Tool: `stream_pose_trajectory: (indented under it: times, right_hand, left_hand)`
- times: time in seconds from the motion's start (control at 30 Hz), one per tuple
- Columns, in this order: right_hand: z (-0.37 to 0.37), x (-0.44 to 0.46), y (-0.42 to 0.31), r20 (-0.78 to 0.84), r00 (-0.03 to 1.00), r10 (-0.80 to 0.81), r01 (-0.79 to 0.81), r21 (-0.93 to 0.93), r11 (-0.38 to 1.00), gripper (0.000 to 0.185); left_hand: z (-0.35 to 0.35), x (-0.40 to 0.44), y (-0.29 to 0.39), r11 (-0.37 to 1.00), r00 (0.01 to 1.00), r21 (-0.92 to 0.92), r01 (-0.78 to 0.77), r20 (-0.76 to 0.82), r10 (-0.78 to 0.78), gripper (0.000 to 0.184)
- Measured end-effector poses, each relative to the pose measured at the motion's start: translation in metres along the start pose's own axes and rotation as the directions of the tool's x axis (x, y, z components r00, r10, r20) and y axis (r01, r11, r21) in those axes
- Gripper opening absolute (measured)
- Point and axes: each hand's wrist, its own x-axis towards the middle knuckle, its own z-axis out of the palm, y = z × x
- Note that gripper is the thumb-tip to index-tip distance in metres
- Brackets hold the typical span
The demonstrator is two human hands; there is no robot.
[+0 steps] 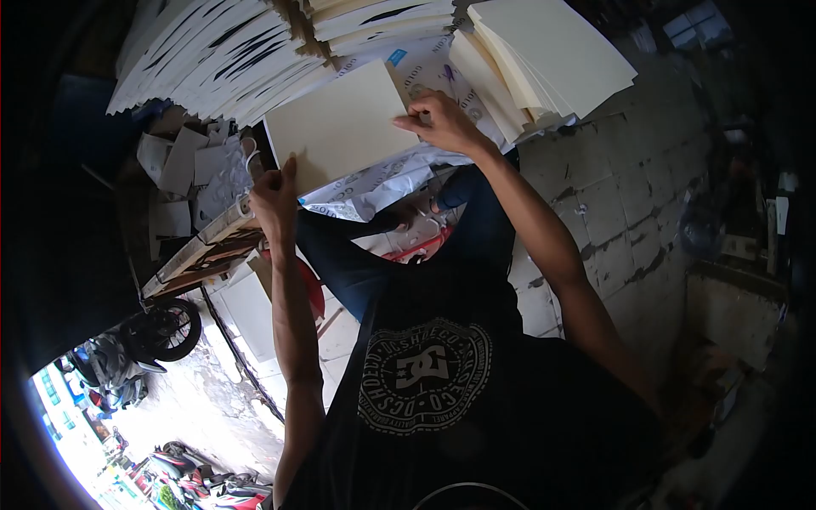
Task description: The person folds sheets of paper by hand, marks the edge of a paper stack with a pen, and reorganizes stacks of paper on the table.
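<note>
A cream rectangular sheet of cardboard (344, 119) lies in front of me over a work surface covered in printed paper. My left hand (274, 204) grips its near left corner, with the thumb on top. At the right edge, my right hand (438, 121) pinches the cardboard between thumb and curled fingers. The printed wrapping paper (365, 183) shows beneath the sheet and hangs over the near edge. Whether the cardboard is one sheet or a few together I cannot tell.
Tall stacks of folded pale board (212, 55) stand behind on the left. A pile of cream sheets (552, 55) lies to the right. Paper scraps (183, 161) fill the left side, above a wooden frame (204, 246). A red stool (421, 246) shows between my legs.
</note>
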Motion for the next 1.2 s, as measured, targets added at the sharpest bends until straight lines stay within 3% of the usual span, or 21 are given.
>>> stream_pose_trajectory:
  times: [0.2,0.3,0.53,0.9,1.0,1.1,1.13,1.2]
  right_hand:
    - [-0.001,-0.001,-0.003,0.004,0.999,0.034,-0.034,-0.019,0.999,0.045]
    - [-0.005,0.0,-0.005,0.104,0.983,0.151,-0.15,-0.014,0.989,0.037]
    - [-0.006,-0.001,-0.009,0.072,0.989,0.13,-0.131,0.007,0.991,0.035]
    - [0.0,-0.009,-0.007,-0.047,0.996,0.079,-0.081,-0.037,0.996,0.035]
    - [0.0,-0.01,-0.006,-0.164,0.986,-0.015,0.0,-0.089,0.996,0.03]
    - [-0.004,-0.026,-0.01,0.004,0.996,-0.085,0.083,-0.251,0.964,0.033]
    - [-0.007,-0.028,-0.012,0.07,0.996,-0.056,0.072,-0.25,0.965,0.044]
    - [-0.01,-0.03,-0.021,0.083,0.993,-0.081,0.102,-0.298,0.949,0.047]
  left_hand:
    - [-0.002,0.0,0.003,0.999,1.0,0.034,0.005,0.011,-0.005,0.051]
    - [-0.001,0.001,0.001,0.999,1.0,0.048,0.011,0.006,-0.011,0.051]
    - [0.0,0.001,0.003,0.997,1.0,0.074,0.013,-0.004,-0.013,0.05]
    - [0.001,0.001,0.006,0.996,1.0,0.091,-0.006,-0.028,0.008,0.048]
    - [0.001,0.0,0.007,0.996,1.0,0.092,0.002,-0.025,0.0,0.048]
    - [0.002,0.0,0.007,0.996,0.998,0.085,0.004,-0.068,0.002,0.048]
    - [0.002,0.0,0.009,0.997,0.998,0.08,0.02,-0.062,-0.015,0.048]
    - [0.002,0.0,0.008,0.997,0.998,0.075,0.036,-0.051,-0.033,0.047]
